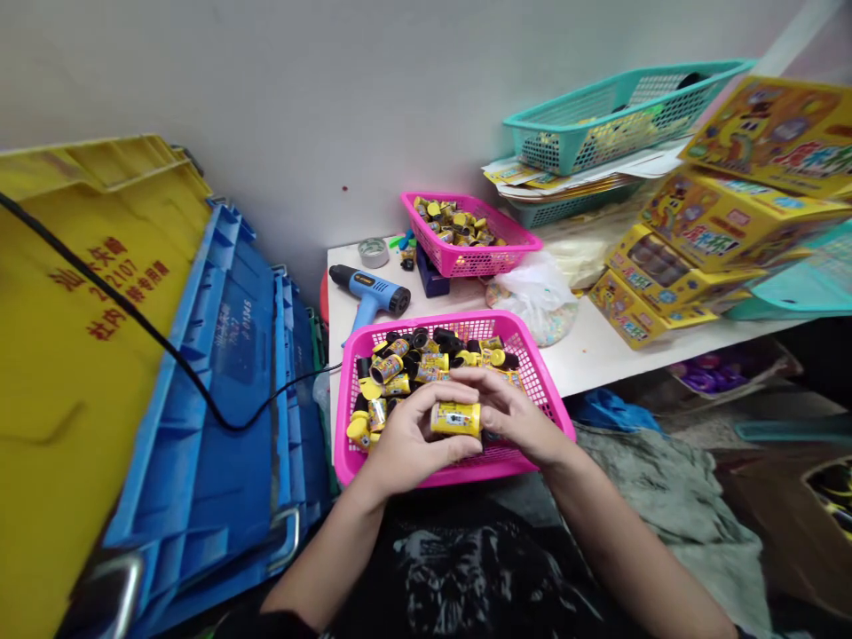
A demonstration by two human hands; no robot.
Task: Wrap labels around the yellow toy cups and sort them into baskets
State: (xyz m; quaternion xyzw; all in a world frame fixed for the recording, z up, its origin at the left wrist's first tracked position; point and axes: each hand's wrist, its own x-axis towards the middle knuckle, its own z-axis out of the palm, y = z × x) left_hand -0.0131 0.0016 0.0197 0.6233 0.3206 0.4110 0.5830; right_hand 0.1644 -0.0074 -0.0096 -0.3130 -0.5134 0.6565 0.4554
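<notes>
My left hand (413,439) and my right hand (509,413) hold a small yellow printed cylinder (456,419) between them, just above a pink plastic mesh basket (539,390). That basket is heaped with similar yellow cylinders, several with black caps (426,355), and some loose yellow caps. My fingers wrap around the cylinder's ends and hide part of it. A second pink basket (476,262) of yellow cylinders with gold-coloured ends stands farther back on the white table (586,359).
On the table are a blue heat gun (369,291), a tape roll (374,252), a plastic bag (536,302), stacked yellow boxes (725,222) and a teal basket (599,124). Blue crates (219,390) with a yellow lid (86,355) and a black cable stand left.
</notes>
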